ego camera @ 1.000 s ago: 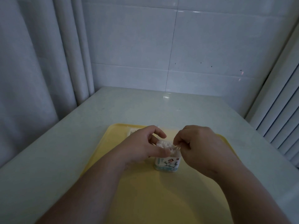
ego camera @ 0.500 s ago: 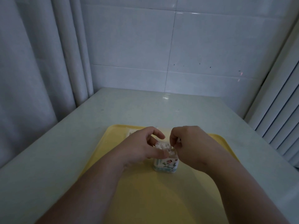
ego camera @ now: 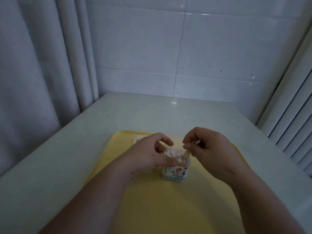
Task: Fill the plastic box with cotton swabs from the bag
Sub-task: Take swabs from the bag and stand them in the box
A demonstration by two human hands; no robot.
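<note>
Box [ego camera: 175, 173] upright mid-tray [ego camera: 152, 208], between my view's two hands. Left hand [ego camera: 148, 152] grips box top from 9 o'clock. Right hand [ego camera: 207, 146], at 2 o'clock, pinches swabs [ego camera: 186, 153]: long axis steep, lower ends inside box's 3 o'clock side. I judge next move is push down.

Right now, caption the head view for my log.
Left hand holds plastic box on yellow tray; right hand pinches cotton swabs at its rim.

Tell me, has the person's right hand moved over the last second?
Yes. Against the plastic box, which sits unmoved on the yellow tray, the right hand has risen slightly above its rim, pinching cotton swabs.
</note>
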